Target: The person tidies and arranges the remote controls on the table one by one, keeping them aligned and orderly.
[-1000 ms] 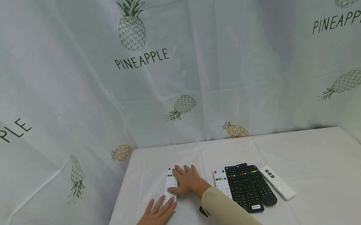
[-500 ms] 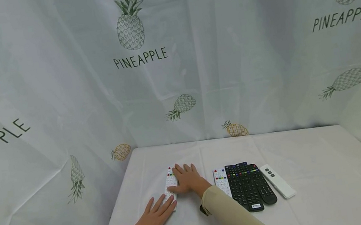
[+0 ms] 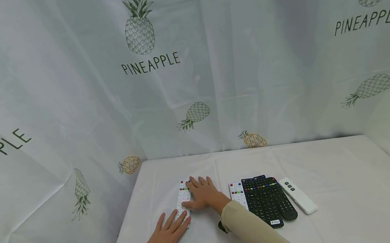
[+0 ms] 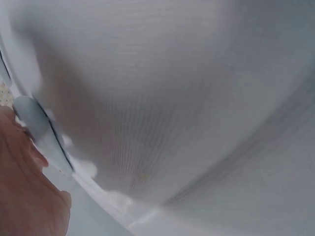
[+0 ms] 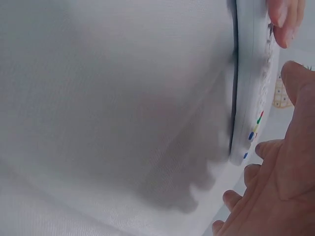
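A white remote control with small coloured buttons lies slanted on the left part of the table. My left hand lies flat with fingers spread, its fingertips at the remote's near end. Over the far half reaches my right hand, fingers extended, thumb across the buttons. In the right wrist view, the edge of the remote shows beside my right hand, whose fingers are loosely extended; left fingertips appear at the top. The left wrist view shows part of my left hand by the remote's pale side.
Right of my right forearm stand in a row another white remote, several black remotes and a slim white remote with few buttons. A white cloth covers the table. A pineapple-printed curtain hangs behind and beside it.
Both hands and the remote under them stay practically in place. The whole head view shifts slightly, and the right forearm shows marginally farther right against the row of remotes.
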A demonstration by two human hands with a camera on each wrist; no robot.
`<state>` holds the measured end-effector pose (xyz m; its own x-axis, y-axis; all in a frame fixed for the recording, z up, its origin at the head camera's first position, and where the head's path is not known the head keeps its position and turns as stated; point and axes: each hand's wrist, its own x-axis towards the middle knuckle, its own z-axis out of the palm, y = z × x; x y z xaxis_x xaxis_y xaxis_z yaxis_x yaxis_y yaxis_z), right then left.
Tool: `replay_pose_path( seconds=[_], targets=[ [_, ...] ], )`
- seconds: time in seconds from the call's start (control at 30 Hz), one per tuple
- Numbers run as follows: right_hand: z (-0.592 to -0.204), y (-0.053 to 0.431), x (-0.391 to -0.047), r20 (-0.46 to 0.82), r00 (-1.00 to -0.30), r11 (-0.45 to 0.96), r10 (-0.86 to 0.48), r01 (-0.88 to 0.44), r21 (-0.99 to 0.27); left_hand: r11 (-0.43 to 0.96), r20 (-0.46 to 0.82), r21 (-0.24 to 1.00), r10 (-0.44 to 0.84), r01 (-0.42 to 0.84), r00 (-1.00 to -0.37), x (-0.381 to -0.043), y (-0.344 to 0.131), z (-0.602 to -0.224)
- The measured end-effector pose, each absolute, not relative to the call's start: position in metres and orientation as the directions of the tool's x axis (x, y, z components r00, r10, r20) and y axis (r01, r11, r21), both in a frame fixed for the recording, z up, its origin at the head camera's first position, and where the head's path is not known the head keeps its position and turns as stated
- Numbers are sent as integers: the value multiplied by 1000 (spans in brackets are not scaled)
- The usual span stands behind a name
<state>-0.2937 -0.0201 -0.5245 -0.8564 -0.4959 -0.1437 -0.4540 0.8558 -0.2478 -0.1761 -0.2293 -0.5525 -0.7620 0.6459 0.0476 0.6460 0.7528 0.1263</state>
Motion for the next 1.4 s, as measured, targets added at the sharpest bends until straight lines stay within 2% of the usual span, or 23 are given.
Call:
replay_pose_path(
  seconds=[0.33,0.63,0.97,1.1,1.23,1.4],
  targets=[
    [-526,-9,-289,-97,-842,831,-531,-496,-253,752,104,132,637,645,-764,-174,-225,-552],
    [-515,20,-281,-36,-851,829,-524,-499,-252,761,112,138,624,634,-773,-180,-218,-553],
    [-513,68,-267,69,-867,833,-494,-495,-247,798,169,101,574,594,-801,-178,-208,-553],
    [-514,91,-258,102,-878,845,-467,-477,-241,815,197,126,538,565,-820,-176,-205,-555],
    [-513,115,-246,114,-891,855,-440,-454,-249,812,248,134,527,567,-813,-175,-200,-555],
    [-510,141,-231,147,-898,866,-415,-439,-238,822,241,125,519,556,-820,-174,-197,-552]
  ],
)
